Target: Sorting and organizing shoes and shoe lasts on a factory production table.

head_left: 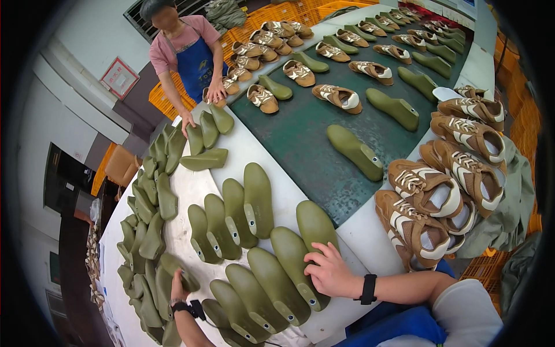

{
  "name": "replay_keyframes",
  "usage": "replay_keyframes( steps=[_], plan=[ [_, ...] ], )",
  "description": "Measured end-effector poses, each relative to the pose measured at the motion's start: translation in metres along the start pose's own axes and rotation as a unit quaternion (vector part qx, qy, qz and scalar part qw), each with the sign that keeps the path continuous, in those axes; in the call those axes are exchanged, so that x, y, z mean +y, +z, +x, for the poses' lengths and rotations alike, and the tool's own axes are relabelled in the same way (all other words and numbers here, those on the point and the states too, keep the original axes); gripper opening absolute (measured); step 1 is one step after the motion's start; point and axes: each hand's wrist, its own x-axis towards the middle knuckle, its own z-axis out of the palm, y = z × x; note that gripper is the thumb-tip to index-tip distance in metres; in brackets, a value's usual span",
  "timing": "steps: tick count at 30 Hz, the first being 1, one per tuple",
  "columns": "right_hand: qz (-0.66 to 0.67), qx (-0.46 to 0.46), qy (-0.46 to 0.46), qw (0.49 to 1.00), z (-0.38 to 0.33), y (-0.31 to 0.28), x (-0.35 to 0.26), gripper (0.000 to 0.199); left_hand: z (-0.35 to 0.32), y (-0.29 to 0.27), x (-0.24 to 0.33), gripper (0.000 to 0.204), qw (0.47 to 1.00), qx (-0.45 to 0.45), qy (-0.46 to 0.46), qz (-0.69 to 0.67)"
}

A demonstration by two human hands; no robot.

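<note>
- A person's right hand [328,270] is resting, fingers spread and curled, on the olive-green shoe forms [277,277] lying in a row at the near end of the white table [358,231], gripping none of them outright.
- The left hand [178,284], lower down and farther from the green belt [300,139], is reaching toward a heaped pile of the same forms [147,248]; it is seen edge-on, so I cannot tell whether it is closing on one or only touching.
- The forms nearest the right hand are lying side by side, soles up and toes pointing toward the belt, seemingly lined up so each can be picked off in turn.
- On the belt, single green forms [354,151] are alternating with tan-and-white sneakers [338,97], spaced well apart, likely so each piece can be taken without disturbing its neighbour.
- To the right of the belt, finished sneakers [439,196] are lying stacked and overlapping on a grey cloth [514,202], piled rather than lined up.
- At the far left corner of the belt, a co-worker in a pink shirt and blue apron [196,63] is leaning in, one hand [188,120] pressing on a cluster of forms [208,130], the other [217,92] at the belt's edge.
- Yellow crates [272,13] are standing beyond the belt.
</note>
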Motion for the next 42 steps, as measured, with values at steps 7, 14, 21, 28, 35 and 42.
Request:
replay_keyframes(
  steps=[7,14,21,28,35,42],
  plan=[
    [-0.002,-0.008,-0.003,1.000,0.003,0.004,-0.006,0.010,0.027,0.064,0.018,0.076,0.990,-0.026,0.141,0.008],
    [0.003,0.003,0.002,1.000,0.004,0.004,-0.005,0.011,0.032,0.110,0.036,0.062,0.985,0.005,0.171,0.018],
    [0.007,-0.001,0.005,1.000,0.001,0.006,-0.001,0.013,0.025,0.150,0.031,0.059,0.987,0.022,0.158,-0.034],
    [-0.019,0.026,-0.005,0.999,-0.004,0.006,0.011,0.011,-0.001,0.193,0.036,0.063,0.985,0.009,0.166,0.047],
    [0.038,0.003,-0.016,0.999,-0.027,-0.020,0.011,0.035,-0.084,0.205,0.045,0.071,0.890,0.026,0.315,0.329],
    [0.027,-0.108,-0.033,0.993,-0.109,-0.190,-0.022,0.032,-0.341,0.252,0.012,0.053,0.710,-0.245,0.518,0.410]
  ],
)
